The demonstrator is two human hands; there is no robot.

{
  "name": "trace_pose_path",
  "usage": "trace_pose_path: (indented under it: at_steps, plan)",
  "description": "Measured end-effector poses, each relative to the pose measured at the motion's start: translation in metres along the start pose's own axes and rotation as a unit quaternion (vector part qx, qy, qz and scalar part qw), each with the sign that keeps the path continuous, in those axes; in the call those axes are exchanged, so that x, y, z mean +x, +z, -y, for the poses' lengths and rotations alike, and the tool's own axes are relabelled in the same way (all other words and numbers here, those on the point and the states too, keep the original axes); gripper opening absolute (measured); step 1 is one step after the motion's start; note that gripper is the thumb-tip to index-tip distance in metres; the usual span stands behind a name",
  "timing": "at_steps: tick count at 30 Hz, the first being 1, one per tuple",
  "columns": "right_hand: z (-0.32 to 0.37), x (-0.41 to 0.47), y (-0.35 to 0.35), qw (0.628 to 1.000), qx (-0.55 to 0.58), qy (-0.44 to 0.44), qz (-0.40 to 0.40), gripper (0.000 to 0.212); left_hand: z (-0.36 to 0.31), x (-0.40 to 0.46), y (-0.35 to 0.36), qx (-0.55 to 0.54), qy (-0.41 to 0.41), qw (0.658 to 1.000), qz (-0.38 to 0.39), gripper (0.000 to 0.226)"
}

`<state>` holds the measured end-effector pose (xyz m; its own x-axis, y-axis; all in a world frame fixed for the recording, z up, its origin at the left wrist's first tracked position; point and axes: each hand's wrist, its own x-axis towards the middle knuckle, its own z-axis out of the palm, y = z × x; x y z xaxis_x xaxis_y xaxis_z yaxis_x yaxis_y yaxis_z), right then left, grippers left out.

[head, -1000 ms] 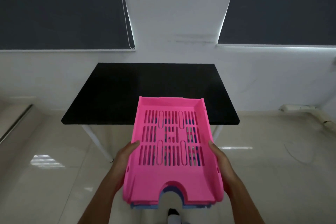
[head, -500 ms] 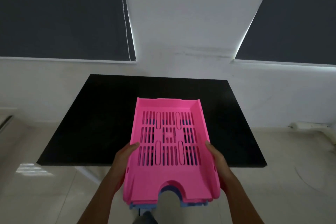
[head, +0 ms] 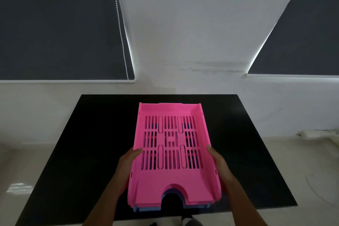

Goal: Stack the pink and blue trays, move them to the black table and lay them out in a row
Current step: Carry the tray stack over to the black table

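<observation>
Head view, nearest you first: your left hand (head: pixel 128 163) grips the left wall of the tray stack, thumb hooked over the rim, and your right hand (head: pixel 219 165) clamps the right wall the same way. Between them you hold a pink tray (head: pixel 172 180) on top, with a blue tray (head: pixel 146 209) nested under it, only its front edge and bits through the slots showing. The stack's long axis runs straight away from you. Its open front, the end with the arched cutout, points back at you; the closed back wall points toward the wall ahead. The stack sits over the middle of the black table (head: pixel 91 143); you cannot tell whether it touches the top or is just above it. Beyond the table stands a white wall (head: pixel 183 33), with dark roller blinds (head: pixel 55 24) on either side.
</observation>
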<state>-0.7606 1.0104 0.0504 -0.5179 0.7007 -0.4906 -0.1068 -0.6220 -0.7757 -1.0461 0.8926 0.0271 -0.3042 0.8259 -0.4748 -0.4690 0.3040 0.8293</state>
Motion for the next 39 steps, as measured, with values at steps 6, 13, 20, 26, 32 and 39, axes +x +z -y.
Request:
trace_pose_path:
  at_steps: [6, 13, 20, 26, 32, 39]
  plan:
    - [0.016, 0.041, -0.004, 1.000, -0.015, 0.018, -0.021, 0.070, -0.005, 0.036, -0.001, -0.003, -0.014, 1.000, -0.018, 0.046]
    - [0.029, 0.069, -0.008, 1.000, -0.017, 0.018, -0.007, 0.064, -0.013, 0.061, 0.002, 0.002, -0.011, 1.000, -0.013, 0.047]
    - [0.032, 0.082, -0.007, 1.000, -0.012, 0.019, -0.004, 0.061, -0.019, 0.070, 0.003, 0.006, -0.007, 1.000, -0.013, 0.066]
    - [0.035, 0.080, -0.007, 0.993, -0.105, -0.008, -0.047, 0.054, -0.026, 0.066, 0.007, 0.028, 0.042, 0.998, -0.040, 0.050]
    - [0.046, 0.072, 0.010, 0.960, -0.240, -0.119, -0.075, 0.030, -0.034, 0.056, 0.025, 0.060, 0.077, 0.995, -0.026, 0.062]
    - [0.058, 0.061, 0.011, 0.948, -0.269, -0.153, -0.079, 0.030, -0.041, 0.044, 0.041, 0.076, 0.106, 0.991, -0.024, 0.057]
